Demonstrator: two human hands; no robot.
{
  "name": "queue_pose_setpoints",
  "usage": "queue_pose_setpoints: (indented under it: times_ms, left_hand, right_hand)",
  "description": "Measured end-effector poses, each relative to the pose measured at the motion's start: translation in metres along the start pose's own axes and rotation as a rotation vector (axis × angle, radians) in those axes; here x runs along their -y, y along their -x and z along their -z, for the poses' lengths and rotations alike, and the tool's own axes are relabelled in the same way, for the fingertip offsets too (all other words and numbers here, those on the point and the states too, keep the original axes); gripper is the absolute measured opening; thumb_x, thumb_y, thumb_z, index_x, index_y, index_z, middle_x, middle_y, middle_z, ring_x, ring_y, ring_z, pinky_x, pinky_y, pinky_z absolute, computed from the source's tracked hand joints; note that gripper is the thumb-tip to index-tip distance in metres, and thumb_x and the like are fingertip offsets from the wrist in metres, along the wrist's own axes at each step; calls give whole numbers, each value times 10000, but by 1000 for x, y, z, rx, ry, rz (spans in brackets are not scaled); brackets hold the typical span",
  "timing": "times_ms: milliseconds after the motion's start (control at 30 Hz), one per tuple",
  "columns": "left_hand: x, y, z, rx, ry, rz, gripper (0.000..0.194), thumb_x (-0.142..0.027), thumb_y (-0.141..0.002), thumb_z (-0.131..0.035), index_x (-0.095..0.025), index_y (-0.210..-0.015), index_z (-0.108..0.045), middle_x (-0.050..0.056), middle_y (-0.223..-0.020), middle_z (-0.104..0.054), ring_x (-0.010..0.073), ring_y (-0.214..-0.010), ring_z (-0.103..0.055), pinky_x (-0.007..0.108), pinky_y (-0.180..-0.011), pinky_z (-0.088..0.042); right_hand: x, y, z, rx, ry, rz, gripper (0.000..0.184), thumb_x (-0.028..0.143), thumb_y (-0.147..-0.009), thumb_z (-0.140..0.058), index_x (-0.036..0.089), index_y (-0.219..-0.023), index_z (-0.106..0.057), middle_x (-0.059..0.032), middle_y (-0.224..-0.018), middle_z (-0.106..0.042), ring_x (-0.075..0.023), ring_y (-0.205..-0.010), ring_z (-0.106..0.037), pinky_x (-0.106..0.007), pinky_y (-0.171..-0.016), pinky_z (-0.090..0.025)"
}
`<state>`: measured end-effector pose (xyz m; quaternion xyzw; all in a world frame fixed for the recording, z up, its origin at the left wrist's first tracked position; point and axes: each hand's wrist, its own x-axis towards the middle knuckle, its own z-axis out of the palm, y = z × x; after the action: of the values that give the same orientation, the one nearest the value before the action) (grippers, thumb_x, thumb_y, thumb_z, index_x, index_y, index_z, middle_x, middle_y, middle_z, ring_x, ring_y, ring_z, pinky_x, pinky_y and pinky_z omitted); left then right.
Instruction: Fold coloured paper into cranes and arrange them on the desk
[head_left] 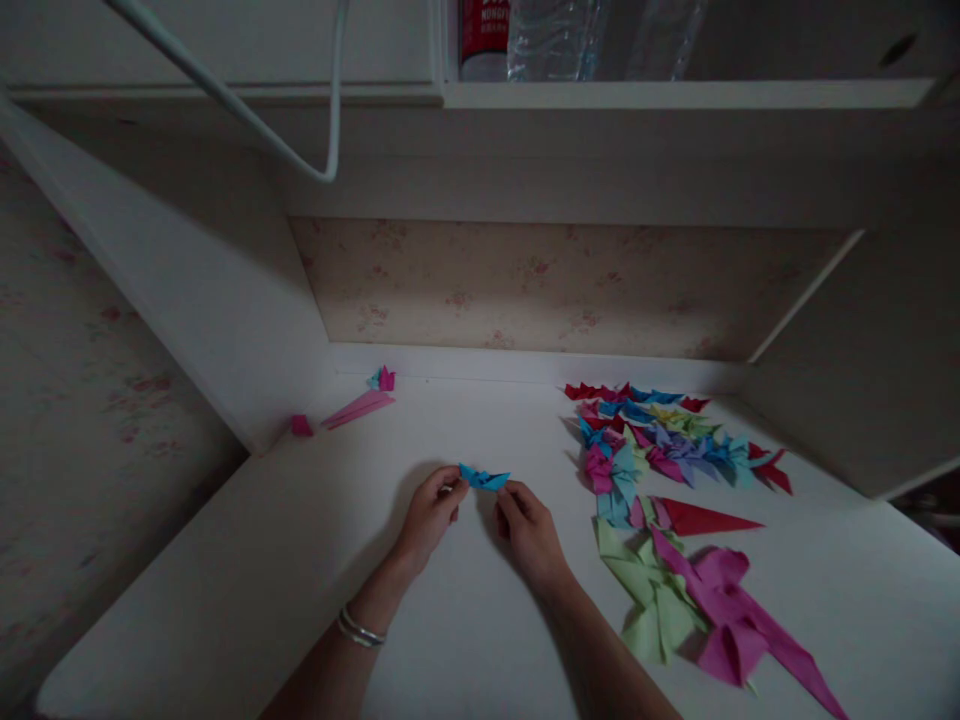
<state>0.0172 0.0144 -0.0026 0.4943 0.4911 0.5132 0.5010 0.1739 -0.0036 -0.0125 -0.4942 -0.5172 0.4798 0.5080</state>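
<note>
A small blue folded-paper boat (pixel 484 480) is held up between my two hands, over the middle of the white desk (pixel 457 620). My left hand (pixel 433 510) pinches its left tip between thumb and fingers. On the other side, my right hand (pixel 527 525) grips the right tip the same way. The boat's pointed ends and a raised fold at its centre show. Two silver bangles (pixel 361 628) circle my left wrist.
Many coloured paper foldings (pixel 660 440) lie grouped at the right. Nearer are a red paper cone (pixel 709 517), a green folding (pixel 660 610) and a magenta one (pixel 727 600). At the back left lies a pink paper plane (pixel 360 407). A white cable (pixel 247 115) hangs above.
</note>
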Motion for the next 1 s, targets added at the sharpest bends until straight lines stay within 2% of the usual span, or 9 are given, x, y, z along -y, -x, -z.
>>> queue_pose_setpoints:
  times_ms: [300, 700, 1000]
  left_hand:
    - [-2, 0, 0, -27, 35, 3, 374, -455, -783, -614, -161, -1013, -640, -17, -720, -543, 59, -471, -422, 190, -403, -301]
    - [-3, 0, 0, -52, 55, 5, 397, -496, -752, -633, -159, -962, -651, -24, -711, -537, 55, -463, -416, 189, -402, -287]
    - [-2, 1, 0, -69, 28, -29, 346, -475, -797, -595, -153, -916, -635, -26, -703, -521, 52, -466, -419, 185, -405, -294]
  right_hand:
    - [-3, 1, 1, 0, 1, 2, 308, 469, -873, -497, 185, -803, -591, 14, -621, -537, -119, -518, -460, -228, -487, -359]
    - [2, 1, 1, 0, -4, -23, 327, 496, -859, -505, 185, -834, -601, 26, -595, -515, -122, -508, -454, -227, -479, -358]
    - [-3, 0, 1, -9, 0, 8, 323, 485, -862, -504, 185, -839, -620, 35, -572, -504, -121, -509, -449, -229, -482, -349]
